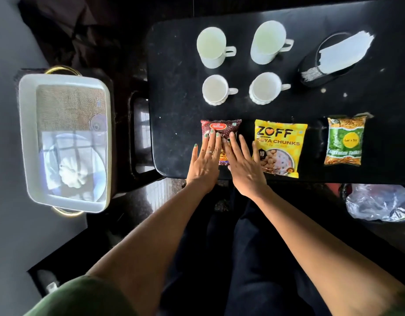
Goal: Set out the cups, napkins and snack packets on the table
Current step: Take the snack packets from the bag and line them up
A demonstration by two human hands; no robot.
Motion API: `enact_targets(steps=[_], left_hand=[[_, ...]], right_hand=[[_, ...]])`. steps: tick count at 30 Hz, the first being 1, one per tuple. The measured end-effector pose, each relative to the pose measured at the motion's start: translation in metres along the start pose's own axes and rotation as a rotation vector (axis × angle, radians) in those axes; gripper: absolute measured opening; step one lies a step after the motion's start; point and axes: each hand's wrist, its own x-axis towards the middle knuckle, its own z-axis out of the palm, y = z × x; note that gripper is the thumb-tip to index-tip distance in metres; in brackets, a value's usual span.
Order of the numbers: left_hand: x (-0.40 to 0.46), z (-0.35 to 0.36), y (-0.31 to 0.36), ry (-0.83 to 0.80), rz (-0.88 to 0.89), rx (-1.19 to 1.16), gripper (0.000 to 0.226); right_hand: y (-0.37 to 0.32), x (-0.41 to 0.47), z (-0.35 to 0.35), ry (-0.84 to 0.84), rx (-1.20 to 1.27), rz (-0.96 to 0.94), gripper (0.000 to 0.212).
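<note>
Nearest me, both hands lay flat on the red packet (220, 131) at the table's (174, 106) front edge. The left hand (205, 159) and the right hand (243, 166) had their fingers straight and spread, pressing down and gripping nothing, side by side with the packet showing between and beyond them.

Just to the right sat the yellow packet (280, 148), close to the right hand's thumb though I could not tell whether they touched. Farther right, apart from it, lay the green packet (343, 141). The three made a row along the near edge.

Behind them stood four white cups in two pairs: two small cups (214, 88) (265, 87) in front, two tall cups (212, 46) (268, 42) at the back, all with handles turned right. At the far right corner the napkins (343, 52) stood fanned in a dark holder (310, 71).

Off to the left, on a separate stand, a white tray (26, 133) held a plate and a glass.

It looked to me like the closing step: smoothing and squaring the last packet into line. Next would call only for lifting both palms away cleanly without dragging the packet out of the row.
</note>
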Motion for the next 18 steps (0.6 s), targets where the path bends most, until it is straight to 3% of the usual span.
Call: enact_targets(steps=[13, 18], left_hand=[[-0.004, -0.008, -0.051, -0.043, -0.006, 0.080, 0.089], [-0.006, -0.012, -0.039, 0.033, 0.008, 0.103, 0.092]], right_hand=[[-0.044, 0.024, -0.006, -0.073, 0.049, -0.022, 0.079], [-0.029, 0.011, -0.015, 0.003, 0.082, 0.024, 0.084]])
